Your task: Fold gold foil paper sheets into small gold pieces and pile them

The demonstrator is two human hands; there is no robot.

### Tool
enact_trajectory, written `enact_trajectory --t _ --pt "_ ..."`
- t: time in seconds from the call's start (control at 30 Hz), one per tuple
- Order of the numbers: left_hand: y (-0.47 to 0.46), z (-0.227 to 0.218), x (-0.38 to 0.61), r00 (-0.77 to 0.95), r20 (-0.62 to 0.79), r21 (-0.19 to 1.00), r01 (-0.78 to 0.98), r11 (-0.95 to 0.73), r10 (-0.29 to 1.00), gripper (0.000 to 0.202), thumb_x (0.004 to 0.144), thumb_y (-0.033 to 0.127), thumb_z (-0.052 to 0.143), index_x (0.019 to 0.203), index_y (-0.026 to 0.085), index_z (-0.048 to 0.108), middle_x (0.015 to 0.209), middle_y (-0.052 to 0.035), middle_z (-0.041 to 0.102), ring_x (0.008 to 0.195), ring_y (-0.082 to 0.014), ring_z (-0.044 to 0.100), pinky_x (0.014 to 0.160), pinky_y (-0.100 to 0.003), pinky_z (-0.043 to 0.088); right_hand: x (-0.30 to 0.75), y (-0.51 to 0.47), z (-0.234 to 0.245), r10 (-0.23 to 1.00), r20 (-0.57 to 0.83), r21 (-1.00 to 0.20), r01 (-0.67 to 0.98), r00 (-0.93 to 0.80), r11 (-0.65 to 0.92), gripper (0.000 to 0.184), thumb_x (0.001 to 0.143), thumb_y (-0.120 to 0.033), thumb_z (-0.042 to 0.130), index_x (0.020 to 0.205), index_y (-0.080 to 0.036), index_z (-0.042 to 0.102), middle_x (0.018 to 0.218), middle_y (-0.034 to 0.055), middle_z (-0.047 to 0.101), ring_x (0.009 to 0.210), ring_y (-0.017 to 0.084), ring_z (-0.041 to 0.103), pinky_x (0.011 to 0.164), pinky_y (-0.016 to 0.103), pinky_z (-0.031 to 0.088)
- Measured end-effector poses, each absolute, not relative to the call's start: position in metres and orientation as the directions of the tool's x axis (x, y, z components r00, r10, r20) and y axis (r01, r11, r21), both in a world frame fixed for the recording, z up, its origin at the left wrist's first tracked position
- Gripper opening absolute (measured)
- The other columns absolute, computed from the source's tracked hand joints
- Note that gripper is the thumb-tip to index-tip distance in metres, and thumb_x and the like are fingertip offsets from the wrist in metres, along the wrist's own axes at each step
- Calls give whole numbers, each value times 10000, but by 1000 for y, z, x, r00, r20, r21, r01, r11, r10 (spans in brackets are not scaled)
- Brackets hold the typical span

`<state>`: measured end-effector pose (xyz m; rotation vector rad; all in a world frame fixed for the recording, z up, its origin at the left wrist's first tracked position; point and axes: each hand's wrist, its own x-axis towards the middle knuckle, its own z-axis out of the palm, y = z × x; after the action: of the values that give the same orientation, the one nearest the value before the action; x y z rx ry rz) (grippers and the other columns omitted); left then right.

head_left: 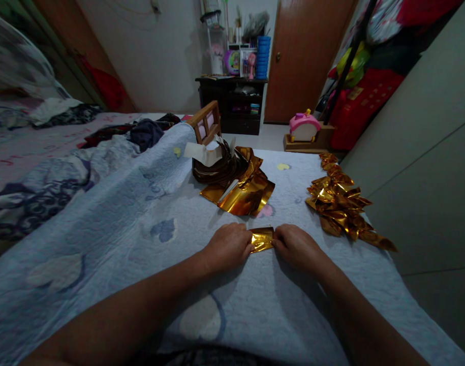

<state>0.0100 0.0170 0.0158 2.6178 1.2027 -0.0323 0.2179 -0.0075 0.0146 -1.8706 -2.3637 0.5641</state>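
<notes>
Between my hands, just above or on the quilt, is a small piece of gold foil paper [262, 240], folded into a narrow strip. My left hand [232, 245] grips its left end with the fingers closed. On the other end my right hand [295, 246] is closed as well, thumb and fingers pinching the edge. Ahead of them lies a loose stack of gold foil sheets [247, 195], curled, with pale backs showing at the far left. A heap of folded gold foil pieces [341, 206] rests to the right, near the bed's edge.
A light blue quilt [156, 274] with heart patterns covers the surface under my hands and rises at the left over a wooden rail [207, 122]. Beyond stand a dark cabinet [232, 109], a pink toy clock [304, 126] and a door [308, 61]. A pale wardrobe [426, 178] borders the right.
</notes>
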Motion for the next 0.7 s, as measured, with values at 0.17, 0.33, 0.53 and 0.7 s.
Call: enact_trajectory --t 0.17,0.33,0.53,0.7 --pt "15 17 10 657 -132 219 749 -625 742 207 955 266 531 864 157 682 883 -113 679 855 -281 630 747 -387 484 216 -7 15 949 -178 -317 928 -260 195 203 931 -175 488 850 -156 673 876 116 707 820 234 625 697 318 362" --pt "16 18 8 650 -122 244 752 -612 750 119 940 269 573 906 170 630 897 -87 679 847 -254 616 744 -358 474 214 -8 17 953 -182 -295 938 -243 183 170 921 -170 499 829 -168 641 862 109 698 809 228 615 689 315 342" --pt "20 5 7 762 -42 356 616 -703 647 136 979 230 524 966 196 656 947 -56 665 876 -219 598 715 -290 452 219 -10 8 967 -124 -330 928 -223 172 30 894 -172 555 920 -177 569 871 78 675 783 210 580 669 300 316" --pt "20 2 8 814 -10 491 510 -707 580 197 1000 218 488 1081 203 667 1006 -57 673 895 -198 614 781 -280 474 221 -10 -2 944 -12 -364 881 -330 303 106 927 -130 490 860 -185 552 860 63 634 790 197 534 703 297 330"
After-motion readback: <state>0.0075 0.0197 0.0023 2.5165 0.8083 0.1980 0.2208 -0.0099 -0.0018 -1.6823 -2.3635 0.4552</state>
